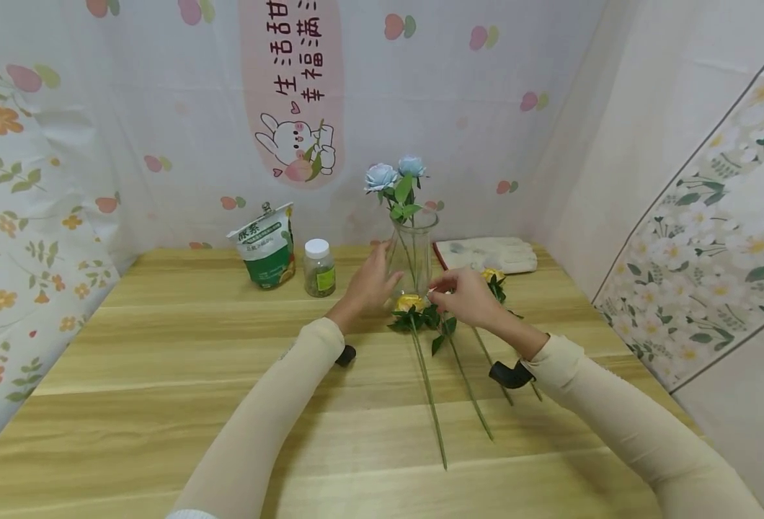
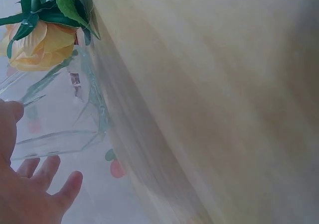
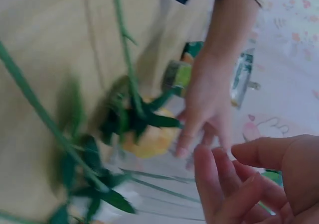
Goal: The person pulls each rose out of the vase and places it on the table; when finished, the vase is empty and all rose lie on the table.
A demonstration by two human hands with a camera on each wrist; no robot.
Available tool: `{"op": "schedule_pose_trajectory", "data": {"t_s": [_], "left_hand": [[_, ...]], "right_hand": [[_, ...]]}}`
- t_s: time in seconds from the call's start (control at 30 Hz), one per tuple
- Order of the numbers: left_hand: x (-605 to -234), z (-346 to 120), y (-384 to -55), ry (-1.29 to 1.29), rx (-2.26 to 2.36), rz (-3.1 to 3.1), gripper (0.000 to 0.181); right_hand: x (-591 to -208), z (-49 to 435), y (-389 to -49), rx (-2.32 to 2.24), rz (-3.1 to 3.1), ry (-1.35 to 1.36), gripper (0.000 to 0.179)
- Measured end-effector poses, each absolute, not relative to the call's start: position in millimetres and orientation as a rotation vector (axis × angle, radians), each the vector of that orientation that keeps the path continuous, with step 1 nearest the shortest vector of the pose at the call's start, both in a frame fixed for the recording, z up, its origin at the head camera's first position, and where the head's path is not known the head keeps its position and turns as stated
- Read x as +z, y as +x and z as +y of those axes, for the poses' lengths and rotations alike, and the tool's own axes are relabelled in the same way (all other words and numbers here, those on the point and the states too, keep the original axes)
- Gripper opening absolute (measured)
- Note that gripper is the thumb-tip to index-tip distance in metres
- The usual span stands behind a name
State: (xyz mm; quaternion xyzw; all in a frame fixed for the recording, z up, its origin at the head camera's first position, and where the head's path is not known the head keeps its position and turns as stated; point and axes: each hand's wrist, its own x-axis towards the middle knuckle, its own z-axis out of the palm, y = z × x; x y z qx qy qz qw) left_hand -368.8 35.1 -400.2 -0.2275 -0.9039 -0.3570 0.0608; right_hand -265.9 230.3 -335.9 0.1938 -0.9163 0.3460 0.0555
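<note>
A clear glass vase [image 1: 423,249] stands upright with two pale blue roses [image 1: 380,177] in it. On its left side is my left hand [image 1: 370,280], thumb and fingers spread about the glass; whether they touch it I cannot tell. In the left wrist view, a gap shows between the fingers and the vase [image 2: 60,142]. My right hand [image 1: 468,297] is at the vase's right front, fingers loosely bent. The right wrist view shows nothing between the right hand's [image 3: 259,179] thumb and fingers. A yellow rose [image 1: 411,303] lies in front of the vase, its stem toward me.
More green-stemmed flowers lie to the right, among them a yellow rose [image 1: 494,274]. Behind them lies a pale glove [image 1: 492,254]. To the left stand a white-lidded jar [image 1: 319,268] and a green-and-white pouch [image 1: 267,249]. Printed cloth hangs behind the wooden table [image 1: 181,382].
</note>
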Motion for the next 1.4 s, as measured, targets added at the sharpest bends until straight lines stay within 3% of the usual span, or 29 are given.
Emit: {"op": "schedule_pose_trajectory", "data": {"t_s": [0.33,0.83,1.4], "left_hand": [[-397.5,37.7,-365.7,-0.604,-1.216,-2.696,0.065],[-399.4,39.3,-369.1,-0.571,-1.392,-2.64,0.071],[-397.8,44.9,-371.2,-0.549,-1.396,-2.642,0.081]], "right_hand": [[-301.3,207.3,-300.6,0.441,-2.511,0.734,0.019],[-267.8,207.9,-364.2,0.718,-2.7,0.374,0.026],[-275.9,208.7,-403.7,0.927,-2.868,0.494,0.035]]}}
